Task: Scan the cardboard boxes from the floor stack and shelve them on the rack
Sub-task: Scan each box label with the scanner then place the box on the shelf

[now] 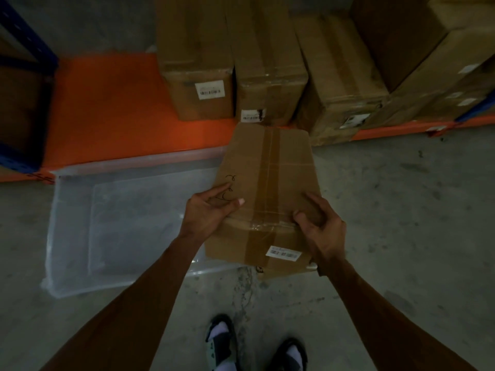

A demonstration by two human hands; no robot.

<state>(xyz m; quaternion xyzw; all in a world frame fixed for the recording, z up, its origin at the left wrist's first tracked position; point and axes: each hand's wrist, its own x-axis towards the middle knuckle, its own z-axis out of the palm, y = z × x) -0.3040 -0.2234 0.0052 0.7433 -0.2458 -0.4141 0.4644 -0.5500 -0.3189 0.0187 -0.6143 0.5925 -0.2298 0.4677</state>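
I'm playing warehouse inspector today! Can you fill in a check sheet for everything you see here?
Surface: grey concrete floor, stained.
Job's things: taped cardboard box held over the floor, barcode label on its near side; other boxes on the orange shelf.
Clutter: clear plastic bin on the floor.
Grippers: left hand and right hand gripping the box.
Cables: nothing seen.
Surroundings: blue rack post; the person's feet below.

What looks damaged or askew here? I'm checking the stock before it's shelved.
The held box has rounded, worn far corners and crinkled tape at its near edge. On the shelf, the second box's label has a dark torn-looking patch, and the boxes to the right sit skewed, overhanging the edge. Nothing spilled.
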